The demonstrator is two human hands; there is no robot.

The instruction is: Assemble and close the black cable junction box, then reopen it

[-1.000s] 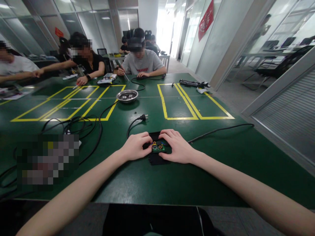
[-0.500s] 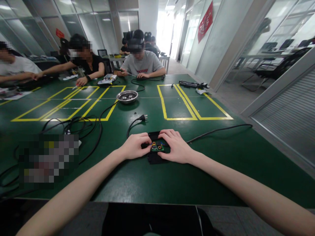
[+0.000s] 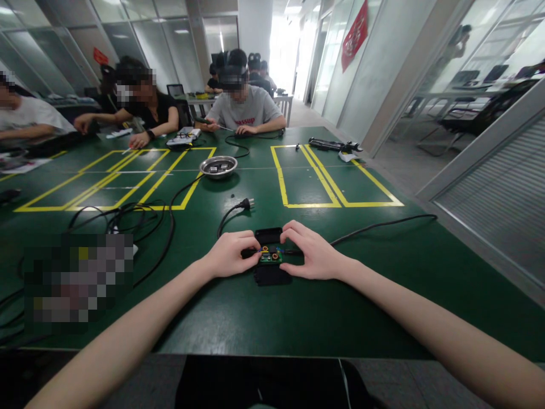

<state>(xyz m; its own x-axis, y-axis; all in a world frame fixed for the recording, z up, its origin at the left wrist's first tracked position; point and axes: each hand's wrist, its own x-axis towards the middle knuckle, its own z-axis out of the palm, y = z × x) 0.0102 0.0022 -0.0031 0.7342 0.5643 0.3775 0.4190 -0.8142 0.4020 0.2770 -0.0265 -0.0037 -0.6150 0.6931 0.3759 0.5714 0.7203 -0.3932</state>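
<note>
A small green circuit board (image 3: 271,258) with copper-ringed coils lies on the table in front of me. One half of a black plastic case (image 3: 268,235) is behind it, and a flat black case piece (image 3: 272,276) is on the near side. At the board's left end, my left hand (image 3: 232,254) pinches the black power cable (image 3: 248,252), its fingertips next to yellow and blue wires. My right hand (image 3: 313,253) is open at the right end, thumb and fingers apart around a second black cable (image 3: 293,251) without visibly gripping it.
A two-pin plug (image 3: 246,204) and a metal bowl (image 3: 218,166) with metal parts stand beyond my hands. Coiled cables (image 3: 128,216) and a blurred-out object (image 3: 80,278) are at left. Yellow tape (image 3: 310,206) marks the green table. Co-workers (image 3: 244,108) sit across.
My right hand's fingers have spread wider and drawn back from the board, uncovering the case half and the right cable. The left hand keeps its pinch.
</note>
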